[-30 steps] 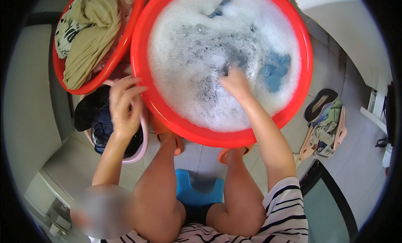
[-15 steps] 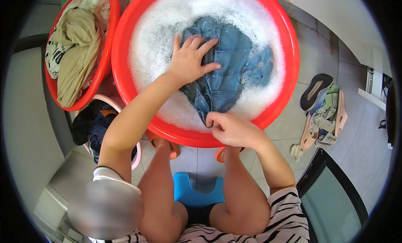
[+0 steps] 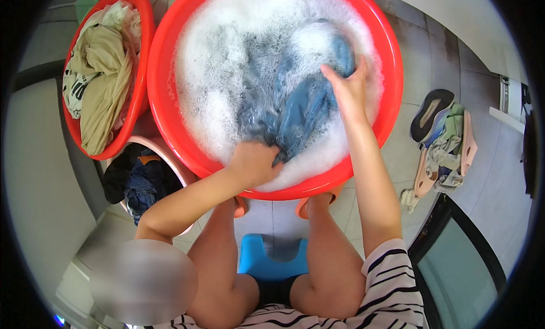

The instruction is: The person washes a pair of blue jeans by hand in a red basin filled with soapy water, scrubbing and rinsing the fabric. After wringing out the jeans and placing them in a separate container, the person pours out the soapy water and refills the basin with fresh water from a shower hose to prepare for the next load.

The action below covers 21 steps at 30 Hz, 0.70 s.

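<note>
A blue denim garment [image 3: 304,105] lies bunched in foamy water inside a large red basin [image 3: 161,96]. Close to the basin's near rim, my left hand [image 3: 256,163] is closed on the garment's lower end; its fingertips are partly hidden in cloth and foam. At the right side, my right hand [image 3: 349,89] curves round the garment's edge, thumb on the near side and fingers beyond, with wet cloth between them. Suds cover part of the garment's far end, and some of it is under water.
A red tub [image 3: 149,51] holding beige trousers [image 3: 102,62] and white cloth stands at the left. Below it, a pink basin [image 3: 170,153] contains dark clothes [image 3: 147,181]. Sandals [image 3: 468,144] and small cloths lie right; a blue stool [image 3: 272,260] is between my legs.
My left hand has come from the garment's upper part down to its near end. My right hand has moved from that end up to the right side. The garment is now more folded and sunken.
</note>
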Tool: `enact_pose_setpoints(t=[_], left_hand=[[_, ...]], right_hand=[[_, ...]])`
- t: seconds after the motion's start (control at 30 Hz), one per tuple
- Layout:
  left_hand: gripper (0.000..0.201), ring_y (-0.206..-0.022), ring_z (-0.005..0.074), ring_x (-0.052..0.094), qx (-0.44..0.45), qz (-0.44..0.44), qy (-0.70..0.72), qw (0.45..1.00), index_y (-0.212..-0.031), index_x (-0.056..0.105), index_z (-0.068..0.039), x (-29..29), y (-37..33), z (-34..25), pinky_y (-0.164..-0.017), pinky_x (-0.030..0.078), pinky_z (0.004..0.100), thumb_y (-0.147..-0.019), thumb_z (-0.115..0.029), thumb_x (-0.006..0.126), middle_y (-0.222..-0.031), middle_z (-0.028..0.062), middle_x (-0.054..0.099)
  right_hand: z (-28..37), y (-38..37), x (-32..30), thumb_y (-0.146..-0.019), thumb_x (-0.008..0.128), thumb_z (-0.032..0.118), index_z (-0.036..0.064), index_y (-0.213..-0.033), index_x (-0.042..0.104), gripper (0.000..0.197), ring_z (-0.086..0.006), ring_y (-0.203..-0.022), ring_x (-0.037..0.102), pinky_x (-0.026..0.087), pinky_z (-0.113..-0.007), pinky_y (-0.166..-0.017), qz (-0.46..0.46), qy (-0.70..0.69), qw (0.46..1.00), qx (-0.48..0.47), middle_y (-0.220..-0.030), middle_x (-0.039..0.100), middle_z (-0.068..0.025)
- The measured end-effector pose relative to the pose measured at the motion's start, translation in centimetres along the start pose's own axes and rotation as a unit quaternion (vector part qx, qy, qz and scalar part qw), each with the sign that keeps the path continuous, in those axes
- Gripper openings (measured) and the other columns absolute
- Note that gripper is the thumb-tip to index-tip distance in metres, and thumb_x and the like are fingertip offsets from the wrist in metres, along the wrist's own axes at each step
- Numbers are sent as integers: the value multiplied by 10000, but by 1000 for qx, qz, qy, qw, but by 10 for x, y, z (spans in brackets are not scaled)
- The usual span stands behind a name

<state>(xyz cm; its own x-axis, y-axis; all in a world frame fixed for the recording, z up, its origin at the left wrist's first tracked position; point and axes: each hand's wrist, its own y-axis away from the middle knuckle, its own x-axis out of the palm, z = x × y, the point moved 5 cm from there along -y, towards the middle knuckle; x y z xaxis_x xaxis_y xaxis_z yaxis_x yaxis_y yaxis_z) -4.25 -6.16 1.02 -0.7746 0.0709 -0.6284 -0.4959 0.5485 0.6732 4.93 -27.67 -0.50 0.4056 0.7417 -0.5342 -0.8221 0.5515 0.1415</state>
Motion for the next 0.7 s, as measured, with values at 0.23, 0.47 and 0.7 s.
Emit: enact_pose_setpoints(t=[0.23,0.47,0.7], left_hand=[[250,-853,323,596,69,-129,200,969,-865,609,-22,-58,28,-4,-765,467,408,-827,-268,585,-828,148,620],[339,-1088,329,480,103,-430,246,862,-1154,533,-48,-128,8,48,-935,379,375,-851,-193,579,-1151,181,502],[759,-1341,340,238,134,-245,12,960,-1407,315,-258,-108,-57,25,-1066,94,606,-779,-609,555,-1379,160,365]], right_hand=[[40,44,2,-689,450,-85,-16,-887,594,254,-164,-679,502,408,-268,-622,169,-105,975,-98,-736,542,-53],[116,112,-18,-525,454,-124,-7,-756,513,266,-308,-748,439,354,-367,-742,353,-129,876,-302,-758,466,-108],[96,160,-3,-617,543,-61,44,-845,579,254,-290,-924,483,364,-379,-863,561,-52,781,-268,-899,530,-89]])
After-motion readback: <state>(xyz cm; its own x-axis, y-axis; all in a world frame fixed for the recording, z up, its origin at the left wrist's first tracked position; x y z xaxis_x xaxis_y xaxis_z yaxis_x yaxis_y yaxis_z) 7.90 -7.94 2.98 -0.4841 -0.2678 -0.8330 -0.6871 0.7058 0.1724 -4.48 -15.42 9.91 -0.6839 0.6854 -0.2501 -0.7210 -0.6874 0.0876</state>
